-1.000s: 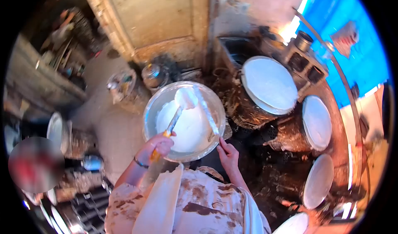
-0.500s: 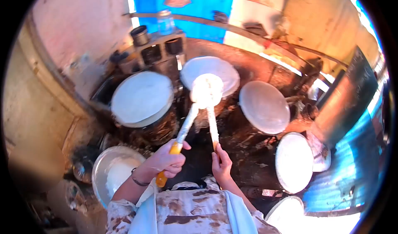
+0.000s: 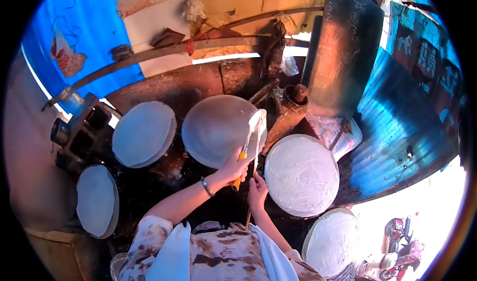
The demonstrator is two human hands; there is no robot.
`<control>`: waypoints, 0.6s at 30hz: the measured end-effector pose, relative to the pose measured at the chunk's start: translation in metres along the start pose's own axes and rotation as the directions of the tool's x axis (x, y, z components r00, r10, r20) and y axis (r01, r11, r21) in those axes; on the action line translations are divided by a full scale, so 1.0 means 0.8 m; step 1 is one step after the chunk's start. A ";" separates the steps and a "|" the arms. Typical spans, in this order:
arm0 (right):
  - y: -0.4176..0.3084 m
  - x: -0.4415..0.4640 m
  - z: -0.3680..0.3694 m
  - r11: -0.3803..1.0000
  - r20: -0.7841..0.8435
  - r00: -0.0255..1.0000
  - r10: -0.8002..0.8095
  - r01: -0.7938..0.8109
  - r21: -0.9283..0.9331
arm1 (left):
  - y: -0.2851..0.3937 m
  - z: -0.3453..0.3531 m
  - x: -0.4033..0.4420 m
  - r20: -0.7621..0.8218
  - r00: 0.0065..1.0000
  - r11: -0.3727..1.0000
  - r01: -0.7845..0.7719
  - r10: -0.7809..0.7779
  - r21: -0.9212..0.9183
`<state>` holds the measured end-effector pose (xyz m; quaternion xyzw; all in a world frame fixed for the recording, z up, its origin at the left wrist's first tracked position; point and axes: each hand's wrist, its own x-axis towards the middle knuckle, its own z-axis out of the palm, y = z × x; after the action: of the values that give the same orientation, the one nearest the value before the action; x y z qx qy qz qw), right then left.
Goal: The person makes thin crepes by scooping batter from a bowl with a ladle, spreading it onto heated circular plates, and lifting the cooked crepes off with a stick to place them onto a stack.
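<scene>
My left hand (image 3: 234, 167) is closed around the yellow handle of a white-coated tool (image 3: 243, 155). My right hand (image 3: 257, 192) grips a thin stick (image 3: 258, 146), whose upper part is coated white and whose lower end points toward my body. The two tools come together at a rounded white end (image 3: 258, 117), so I cannot tell their exact shapes there. They stand over the right side of a bare grey-brown round griddle (image 3: 213, 127). Just right of my right hand lies a griddle covered with rough white paste (image 3: 302, 175).
Smooth white sheets cover two griddles at left, the upper (image 3: 143, 134) and the lower (image 3: 96, 201). Another white-covered griddle (image 3: 332, 242) sits at lower right. Beyond are a brick stove part (image 3: 288, 114), a white plastic bag (image 3: 330, 132), a dark written board (image 3: 348, 47) and parked motorcycles (image 3: 397, 246).
My view has swung right. The tools have passed from the white-covered griddle to the bare one, and the large white lump at their tips has become a small coating.
</scene>
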<state>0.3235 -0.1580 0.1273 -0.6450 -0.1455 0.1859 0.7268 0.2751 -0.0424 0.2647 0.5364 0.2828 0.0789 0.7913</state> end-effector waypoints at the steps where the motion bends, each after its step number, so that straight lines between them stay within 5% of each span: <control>1: 0.023 0.016 0.000 1.000 -0.035 0.999 -0.009 0.008 -0.012 | -0.012 -0.005 0.028 -0.056 0.998 0.994 -0.033 0.038 0.100; 3: 0.024 0.029 0.003 0.959 -0.018 0.963 0.270 -0.267 0.092 | -0.038 -0.030 0.082 -0.112 0.992 0.963 -0.027 0.059 0.269; 6: 0.069 0.059 0.023 0.975 0.031 0.981 0.191 -0.193 0.107 | -0.026 -0.053 0.099 -0.196 0.966 0.875 -0.057 0.171 0.480; 8: -0.023 0.053 0.041 0.878 0.100 0.906 0.412 -0.424 0.224 | -0.020 -0.077 0.111 -0.206 0.955 0.794 -0.047 0.214 0.607; 9: -0.041 0.054 0.044 0.834 0.143 0.876 0.461 -0.483 0.268 | -0.031 -0.097 0.127 -0.151 0.918 0.686 -0.157 0.367 0.710; 10: -0.046 0.050 0.044 0.837 0.143 0.875 0.463 -0.484 0.254 | -0.027 -0.104 0.129 -0.080 0.862 0.552 -0.246 0.500 0.797; 13: -0.037 0.039 0.052 0.843 -0.043 0.909 0.415 -0.365 0.395 | -0.010 -0.118 0.133 -0.148 0.885 0.586 -0.160 0.442 0.794; 18: -0.016 0.057 0.098 0.855 0.088 0.908 0.409 -0.415 0.310 | -0.023 -0.157 0.169 -0.188 0.839 0.558 -0.157 0.511 0.815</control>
<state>0.3295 -0.0694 0.1486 -0.5322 0.0213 0.3644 0.7639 0.3165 0.1088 0.1659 0.8375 0.3356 0.2116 0.3757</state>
